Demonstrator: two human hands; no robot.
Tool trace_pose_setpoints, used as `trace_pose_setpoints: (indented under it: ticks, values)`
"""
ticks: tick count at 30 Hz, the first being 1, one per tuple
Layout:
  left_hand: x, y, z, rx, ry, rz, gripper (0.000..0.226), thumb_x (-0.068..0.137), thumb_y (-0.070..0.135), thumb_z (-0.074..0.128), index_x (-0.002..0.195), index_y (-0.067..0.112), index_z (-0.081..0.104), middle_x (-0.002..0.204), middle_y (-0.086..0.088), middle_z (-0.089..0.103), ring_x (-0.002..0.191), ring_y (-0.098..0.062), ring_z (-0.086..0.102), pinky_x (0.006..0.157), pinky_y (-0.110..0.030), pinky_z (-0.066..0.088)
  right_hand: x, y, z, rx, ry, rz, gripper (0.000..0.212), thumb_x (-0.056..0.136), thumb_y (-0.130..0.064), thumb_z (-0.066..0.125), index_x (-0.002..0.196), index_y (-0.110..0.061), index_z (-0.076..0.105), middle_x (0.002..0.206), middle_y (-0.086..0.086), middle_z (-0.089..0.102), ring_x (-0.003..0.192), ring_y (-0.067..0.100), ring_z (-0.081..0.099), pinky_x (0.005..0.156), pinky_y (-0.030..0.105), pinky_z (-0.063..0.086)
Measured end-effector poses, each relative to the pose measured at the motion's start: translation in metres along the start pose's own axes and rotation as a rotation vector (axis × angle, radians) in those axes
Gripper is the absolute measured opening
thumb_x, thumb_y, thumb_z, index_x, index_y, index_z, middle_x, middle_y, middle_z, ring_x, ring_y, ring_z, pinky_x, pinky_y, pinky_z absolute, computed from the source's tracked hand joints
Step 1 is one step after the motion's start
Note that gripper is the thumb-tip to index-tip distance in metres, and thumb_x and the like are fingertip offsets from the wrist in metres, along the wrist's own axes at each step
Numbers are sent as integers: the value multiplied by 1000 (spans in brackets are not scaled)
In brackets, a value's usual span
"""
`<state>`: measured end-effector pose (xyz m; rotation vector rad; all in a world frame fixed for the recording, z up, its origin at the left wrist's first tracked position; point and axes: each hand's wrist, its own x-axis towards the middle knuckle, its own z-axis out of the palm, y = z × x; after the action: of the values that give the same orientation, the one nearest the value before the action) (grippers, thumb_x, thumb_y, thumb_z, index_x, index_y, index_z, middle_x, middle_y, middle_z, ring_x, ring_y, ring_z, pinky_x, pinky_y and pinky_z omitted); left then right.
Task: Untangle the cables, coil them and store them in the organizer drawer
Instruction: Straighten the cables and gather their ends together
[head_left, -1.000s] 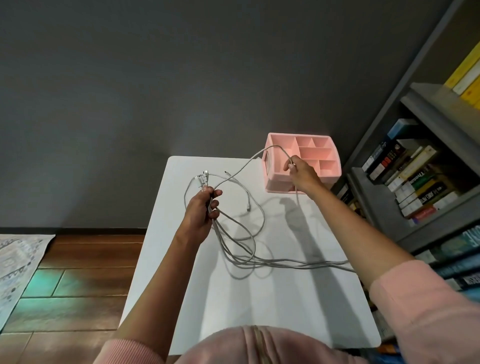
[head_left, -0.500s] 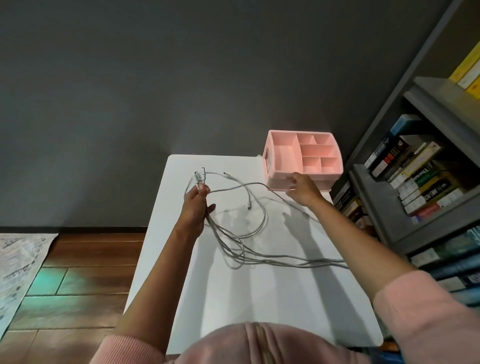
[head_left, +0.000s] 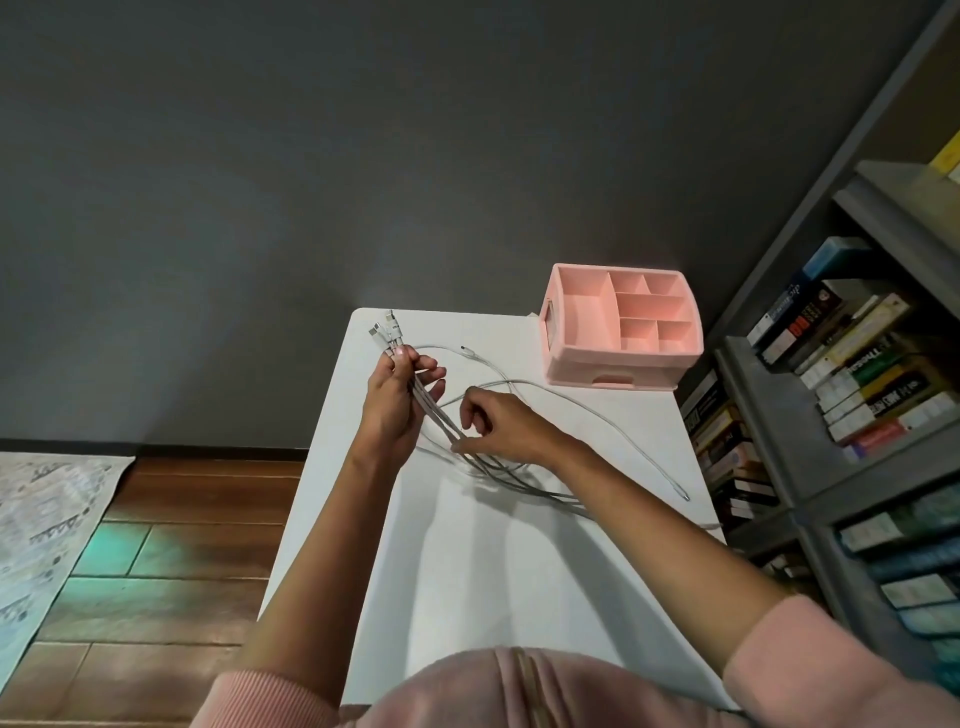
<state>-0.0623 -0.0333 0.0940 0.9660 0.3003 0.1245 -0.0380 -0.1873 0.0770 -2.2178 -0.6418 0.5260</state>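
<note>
White table (head_left: 467, 597), dark wall behind. Left hand (head_left: 395, 400) pinches the cables (head_left: 435, 413) below their plugs. Right hand (head_left: 498, 421), fingers curled, picks at strands lower down; the slack trails on the table. Step: untangling. Next, probably: draw 1 strand free, gently. Pink organizer (head_left: 597, 364) stands at the far corner.

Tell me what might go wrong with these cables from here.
1. The left hand grips several plugs together while the right hand pinches the cables lower down; pulling may tighten the tangle.
2. One cable end lies near the right edge of the table and could slide off.
</note>
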Motion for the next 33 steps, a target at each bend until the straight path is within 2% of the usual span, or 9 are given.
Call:
trace_pose_setpoints:
  ticks: [4, 8, 12, 14, 17, 20, 23, 27, 33]
  values:
    - [1, -1, -1, -27, -40, 7, 27, 103, 24, 33, 81, 17, 47, 64, 8, 60, 61, -7, 60, 64, -23, 49, 2, 7, 0, 81, -33, -19, 8, 82, -17, 72, 87, -15, 67, 84, 4, 67, 74, 14, 59, 76, 31, 48]
    - [1, -1, -2, -55, -42, 10, 27, 103, 24, 32, 85, 15, 49, 63, 7, 58, 61, -9, 59, 66, -25, 50, 0, 9, -9, 222, -15, -13, 10, 87, -6, 64, 94, -3, 71, 80, 12, 71, 75, 15, 63, 79, 29, 52]
    - [-1, 0, 1, -93, -5, 53, 25, 104, 26, 30, 92, 16, 50, 53, 8, 45, 53, -7, 49, 64, -24, 51, -6, 4, -14, 233, 67, -25, 18, 96, -20, 53, 88, -16, 68, 63, -8, 54, 61, 10, 49, 63, 23, 44]
    - [-1, 1, 2, -100, 18, 75, 25, 104, 29, 29, 92, 18, 48, 50, 10, 32, 44, -5, 33, 54, -19, 43, -11, -4, -16, 256, 83, -22, 24, 99, -24, 48, 85, -16, 65, 54, -14, 45, 54, 3, 38, 56, 14, 34]
    - [-1, 3, 4, -90, 3, 92, 25, 104, 31, 27, 93, 20, 47, 50, 10, 23, 40, -3, 19, 41, -14, 28, -16, -15, -13, 282, -31, -34, 29, 101, -23, 44, 82, -9, 60, 46, -16, 42, 46, 0, 35, 49, 9, 29]
    - [-4, 1, 4, -53, -12, 99, 25, 104, 32, 27, 91, 22, 45, 51, 10, 23, 41, -3, 18, 40, -14, 23, -17, -15, -7, 274, -102, -4, 32, 101, -28, 43, 81, -9, 59, 44, -14, 38, 41, 2, 30, 42, 9, 24]
    - [-6, -1, 3, -32, 8, 96, 26, 104, 32, 27, 84, 22, 41, 50, 11, 23, 41, -3, 18, 38, -14, 20, -18, -11, -5, 290, -133, 33, 33, 101, -32, 43, 78, -13, 57, 54, -6, 33, 40, 3, 26, 41, 13, 22]
    - [-7, -2, 4, -3, 102, 112, 27, 104, 29, 27, 81, 21, 38, 48, 13, 24, 39, -2, 18, 37, -15, 16, -19, -4, -8, 415, -308, 113, 33, 102, -33, 38, 76, -20, 51, 54, -11, 26, 43, 3, 21, 45, 21, 17]
    - [-4, 5, -13, -36, 241, 181, 28, 104, 28, 28, 80, 20, 38, 49, 12, 26, 40, -3, 19, 37, -16, 18, -32, 33, -22, 358, -393, 204, 33, 102, -32, 38, 75, -18, 49, 56, -7, 20, 43, 4, 19, 42, 17, 18]
